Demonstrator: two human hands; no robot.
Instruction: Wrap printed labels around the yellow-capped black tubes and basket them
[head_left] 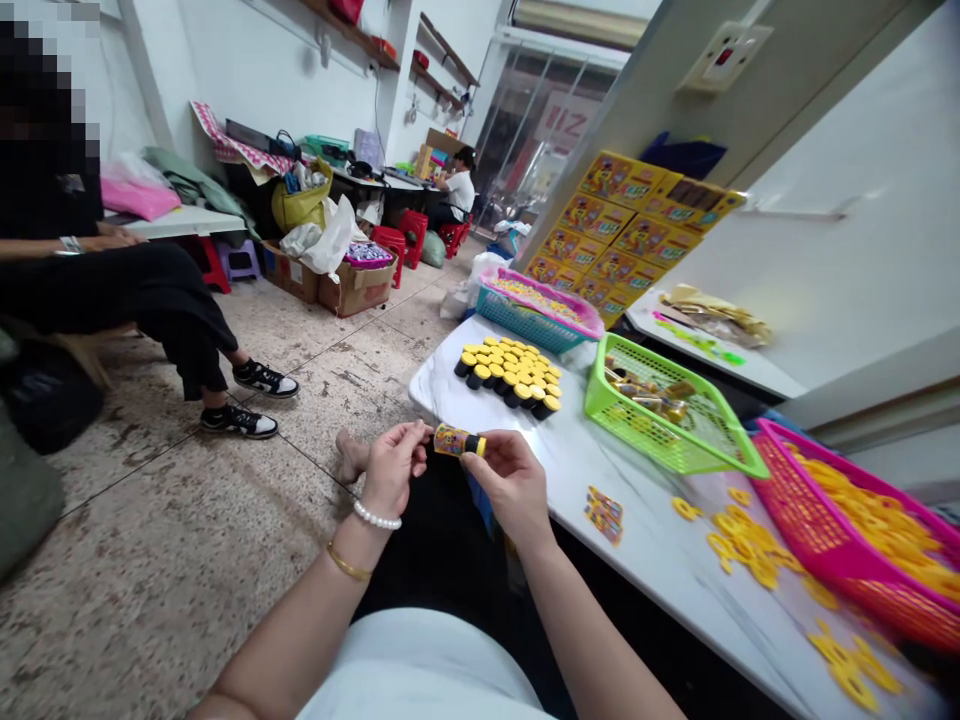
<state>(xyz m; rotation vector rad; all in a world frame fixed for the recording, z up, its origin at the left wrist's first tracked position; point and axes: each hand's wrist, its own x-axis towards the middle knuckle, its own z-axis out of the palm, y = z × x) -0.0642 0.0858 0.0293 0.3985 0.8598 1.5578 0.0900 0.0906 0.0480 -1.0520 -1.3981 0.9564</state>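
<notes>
Over my lap, a small black bottle with a yellow cap lies sideways between my two hands. A colourful printed label covers the part of it towards my left. My right hand grips the capped end between thumb and fingers. At the opposite end my left hand is closed in a pinch; whether it holds the label's edge or the bottle's base is too small to tell. Beside my right hand, several printed labels lie on the white table. Black bottles with yellow caps stand grouped near the table's far left corner.
A green basket holds wrapped pieces, and a pink basket holds yellow plastic parts. Loose yellow parts lie before it. Behind stand a blue basket and stacked yellow boxes. A person sits at left, another farther back.
</notes>
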